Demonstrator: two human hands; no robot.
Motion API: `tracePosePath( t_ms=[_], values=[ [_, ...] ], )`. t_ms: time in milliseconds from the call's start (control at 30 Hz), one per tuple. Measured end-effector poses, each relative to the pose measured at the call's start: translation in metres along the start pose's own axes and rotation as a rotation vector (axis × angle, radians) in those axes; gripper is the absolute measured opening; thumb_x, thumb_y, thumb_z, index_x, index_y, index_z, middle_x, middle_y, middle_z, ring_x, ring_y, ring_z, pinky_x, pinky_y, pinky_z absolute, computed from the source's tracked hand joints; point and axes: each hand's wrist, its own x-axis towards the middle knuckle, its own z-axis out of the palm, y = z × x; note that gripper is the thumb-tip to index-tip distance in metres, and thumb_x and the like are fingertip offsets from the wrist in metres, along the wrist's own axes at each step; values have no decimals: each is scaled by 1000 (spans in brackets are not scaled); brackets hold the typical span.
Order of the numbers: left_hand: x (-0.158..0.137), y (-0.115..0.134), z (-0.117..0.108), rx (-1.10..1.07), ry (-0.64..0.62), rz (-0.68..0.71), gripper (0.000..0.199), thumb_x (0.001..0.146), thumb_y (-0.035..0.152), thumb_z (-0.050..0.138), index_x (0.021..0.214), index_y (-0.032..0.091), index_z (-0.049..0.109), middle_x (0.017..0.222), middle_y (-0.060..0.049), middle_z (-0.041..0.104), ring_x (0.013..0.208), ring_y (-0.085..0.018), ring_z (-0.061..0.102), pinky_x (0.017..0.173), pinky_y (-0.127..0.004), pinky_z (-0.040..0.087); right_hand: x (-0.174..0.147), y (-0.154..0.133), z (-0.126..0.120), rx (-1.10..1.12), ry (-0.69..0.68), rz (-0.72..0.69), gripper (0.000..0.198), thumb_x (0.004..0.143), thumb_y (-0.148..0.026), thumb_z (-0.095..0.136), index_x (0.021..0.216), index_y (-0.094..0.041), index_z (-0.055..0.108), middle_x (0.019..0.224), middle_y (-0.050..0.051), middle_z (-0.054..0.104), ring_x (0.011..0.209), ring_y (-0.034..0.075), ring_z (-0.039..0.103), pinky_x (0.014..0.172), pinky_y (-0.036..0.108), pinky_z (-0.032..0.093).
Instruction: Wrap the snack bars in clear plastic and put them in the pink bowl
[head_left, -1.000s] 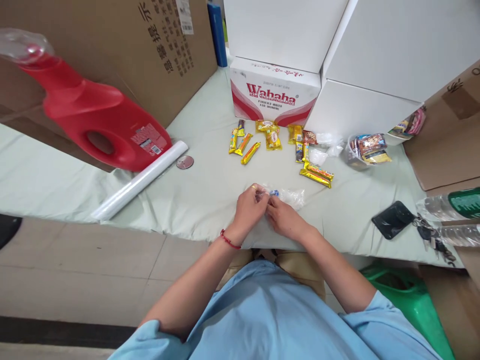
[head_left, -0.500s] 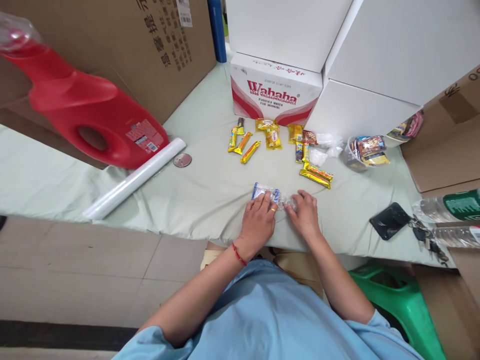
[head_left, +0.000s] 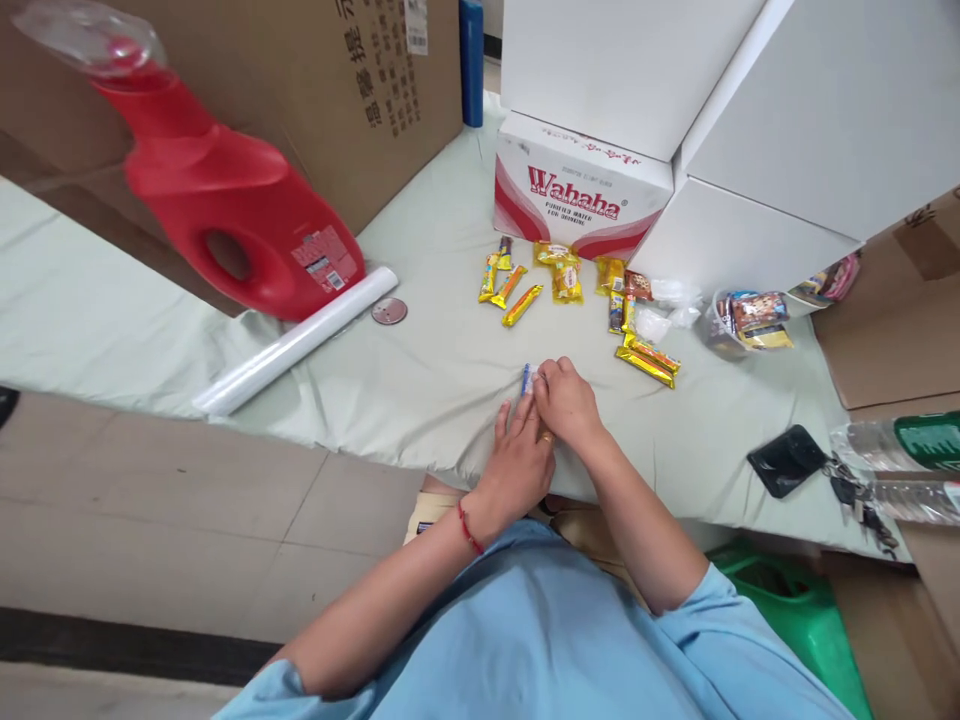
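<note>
A small blue-and-silver packet [head_left: 527, 378] lies on the cloth in front of me, mostly covered by my hands. My left hand [head_left: 519, 462] rests over its near side, fingers stretched out and lying flat. Right above those fingers, my right hand [head_left: 568, 400] is closed over the packet with bent fingers. Clear plastic film [head_left: 534, 371] shows at its fingertips; how much is gripped is hidden. Beyond my hands are yellow-wrapped snack bars [head_left: 521, 305], yellow packets [head_left: 567, 280] and, to the right, two long yellow bars [head_left: 646, 362].
A roll of clear film [head_left: 300, 340], a round disc [head_left: 390, 311] and a red jug [head_left: 247, 210] are at left. A Wahaha box [head_left: 577, 195] stands behind. Right are a snack tub [head_left: 724, 335], black phone-like object [head_left: 786, 461], keys [head_left: 855, 490] and bottles [head_left: 870, 440].
My right hand has moved left, from the clear film beside the packet to on top of it, against my left fingers. The left hand stays on the packet. The view has shifted slightly.
</note>
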Motion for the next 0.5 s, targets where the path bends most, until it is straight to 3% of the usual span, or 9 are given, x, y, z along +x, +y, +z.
tracePosePath(
  t_ms=[67, 200, 333, 433, 500],
  values=[
    [-14, -6, -6, -59, 66, -20, 45, 91, 13, 54, 134, 14, 67, 166, -22, 44, 162, -36, 28, 130, -61, 28, -3, -5, 4, -59, 29, -5, 34, 110, -48, 44, 117, -20, 61, 119, 14, 60, 105, 28, 63, 81, 35, 49],
    [-32, -30, -10, -176, 211, -68, 37, 91, 10, 52, 120, 22, 72, 141, -14, 66, 151, -32, 46, 126, -60, 37, -9, -14, 12, -141, 61, -14, 47, 100, -61, 62, 121, -19, 58, 121, 16, 58, 111, 32, 58, 86, 39, 52],
    [-28, -60, -13, -205, 342, -116, 25, 91, 14, 56, 108, 23, 73, 133, -13, 68, 145, -33, 51, 120, -60, 43, -8, -19, 16, -173, 47, -5, 41, 97, -48, 72, 123, -20, 57, 122, 16, 57, 112, 31, 56, 91, 43, 53],
    [-21, -80, -15, -180, 376, -152, 20, 90, 16, 60, 103, 24, 72, 129, -12, 68, 144, -34, 52, 119, -61, 44, -9, -19, 13, -199, 38, 2, 22, 102, -27, 60, 123, -21, 58, 121, 16, 56, 112, 31, 55, 94, 44, 53],
    [-20, -88, -14, -157, 381, -155, 17, 90, 18, 60, 100, 23, 72, 127, -13, 69, 144, -35, 52, 118, -61, 44, -14, -15, 7, -195, 32, 8, 23, 102, -18, 52, 124, -22, 60, 121, 15, 57, 113, 30, 55, 93, 43, 53]
  ],
)
